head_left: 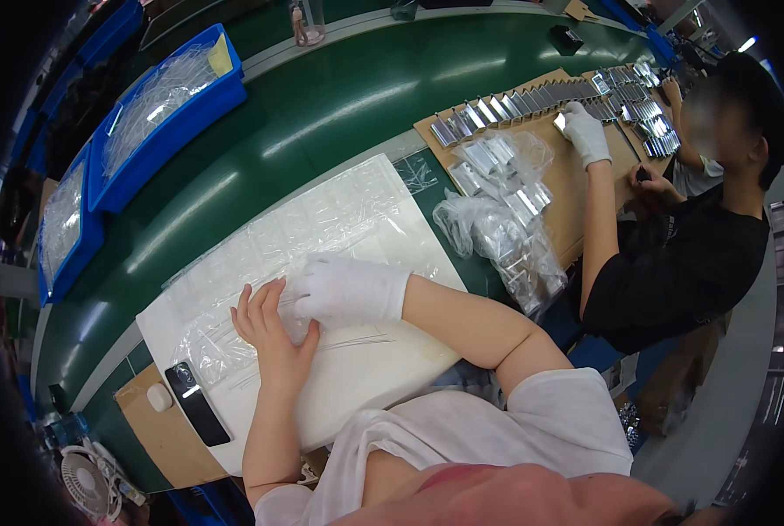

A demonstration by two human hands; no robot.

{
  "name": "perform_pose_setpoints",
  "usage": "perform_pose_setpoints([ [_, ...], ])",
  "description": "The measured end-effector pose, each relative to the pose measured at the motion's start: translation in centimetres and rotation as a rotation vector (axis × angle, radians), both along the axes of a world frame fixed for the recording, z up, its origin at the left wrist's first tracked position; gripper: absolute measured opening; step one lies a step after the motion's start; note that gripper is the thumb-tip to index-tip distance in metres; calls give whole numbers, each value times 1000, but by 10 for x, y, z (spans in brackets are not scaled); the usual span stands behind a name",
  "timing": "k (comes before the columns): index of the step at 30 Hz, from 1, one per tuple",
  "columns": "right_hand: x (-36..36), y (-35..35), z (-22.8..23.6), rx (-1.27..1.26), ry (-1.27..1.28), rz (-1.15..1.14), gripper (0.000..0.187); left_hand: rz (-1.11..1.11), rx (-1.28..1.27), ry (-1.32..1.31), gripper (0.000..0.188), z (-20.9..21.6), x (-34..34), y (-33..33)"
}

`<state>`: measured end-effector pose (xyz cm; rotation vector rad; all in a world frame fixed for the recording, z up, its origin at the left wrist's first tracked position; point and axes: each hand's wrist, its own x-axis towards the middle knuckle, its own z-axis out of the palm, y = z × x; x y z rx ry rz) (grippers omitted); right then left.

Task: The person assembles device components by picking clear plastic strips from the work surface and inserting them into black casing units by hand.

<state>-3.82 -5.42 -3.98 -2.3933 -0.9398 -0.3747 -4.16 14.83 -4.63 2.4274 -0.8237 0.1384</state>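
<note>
A layer of clear plastic bags or film (234, 263) covers much of a thick white pad (409, 210) in front of me. My left hand (273, 337), bare, rests at the film with its fingers spread and its thumb apart. Close beside it, my right hand (348, 289) in a white glove lies palm down over the film, fingers stretched toward the left hand. Clear film shows between the two hands, and neither hand is plainly closed on it. The right thumb is hidden. Thin dark lines (357, 342) mark the pad below the right hand.
A black phone (197, 403) and a white rounded case (159, 397) lie at the left. Blue bins (168, 123) hold clear plastic pieces. At right, a co-worker (690, 254) handles rows of shiny metal parts (514, 103) on cardboard, beside bagged parts (506, 210). A white fan (89, 482) stands lower left.
</note>
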Motion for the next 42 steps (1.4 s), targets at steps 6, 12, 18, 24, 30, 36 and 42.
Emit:
perform_pose_setpoints([
  [6, 4, 1, -1, 77, 6, 9, 10, 2, -10, 30, 79, 1, 1, 0],
  [12, 5, 3, -3, 120, 21, 51, 11, -15, -15, 52, 79, 1, 1, 2],
  [18, 6, 6, -9, 231, 41, 110, 12, -16, -23, 77, 81, 1, 2, 1],
  [24, 4, 8, -7, 267, 57, 133, 15, -12, -13, 95, 84, -1, 2, 1],
  [30, 4, 9, -4, 298, 43, 140, 17, -11, -24, 112, 86, -1, 2, 1],
  [36, 4, 9, -3, 306, 22, 150, 16, -12, -48, 128, 86, -2, 3, 2],
  [42, 2, 6, 1, 248, 20, 89, 15, -17, -57, 120, 84, -1, 3, 1],
])
